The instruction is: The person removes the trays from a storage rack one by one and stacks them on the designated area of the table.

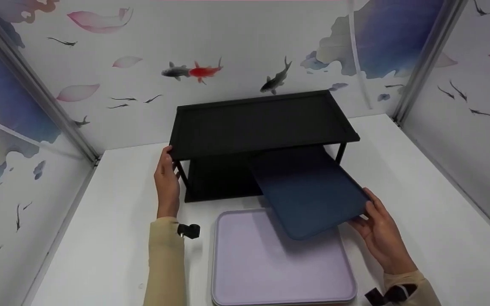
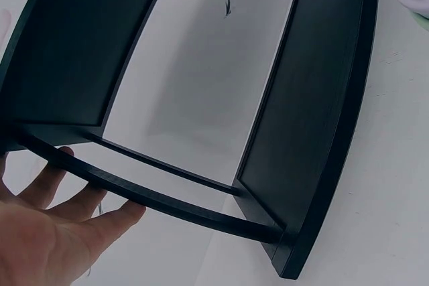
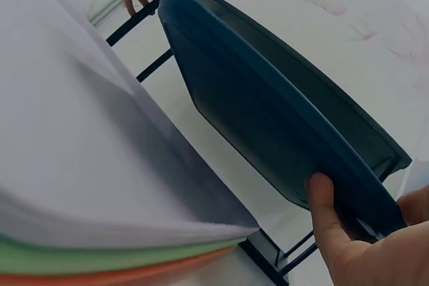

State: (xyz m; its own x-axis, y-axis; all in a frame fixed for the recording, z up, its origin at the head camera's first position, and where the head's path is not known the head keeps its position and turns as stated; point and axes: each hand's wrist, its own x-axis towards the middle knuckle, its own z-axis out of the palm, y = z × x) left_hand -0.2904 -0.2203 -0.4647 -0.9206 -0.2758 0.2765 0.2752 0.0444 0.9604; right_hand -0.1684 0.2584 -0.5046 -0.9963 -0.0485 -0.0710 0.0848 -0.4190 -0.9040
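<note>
A black two-tier rack [image 1: 266,123] stands toward the back wall. At its left end my left hand [image 1: 167,187] grips the upper corner, with fingers [image 2: 127,212] against the side post [image 2: 181,202]. My right hand [image 1: 379,233] holds a dark blue tray [image 1: 317,199] by its near right corner; the thumb [image 3: 322,195] presses one face while other fingers lie on the opposite side. The tray slants, its far part beneath the upper shelf and its near part sticking out over a lilac tray [image 1: 266,263].
Under the lilac tray lie a green tray [image 3: 120,257] and an orange tray [image 3: 134,276], stacked on the white table [image 1: 113,238] in front of the rack. Walls painted with fish [image 1: 204,71] close in the back and both sides.
</note>
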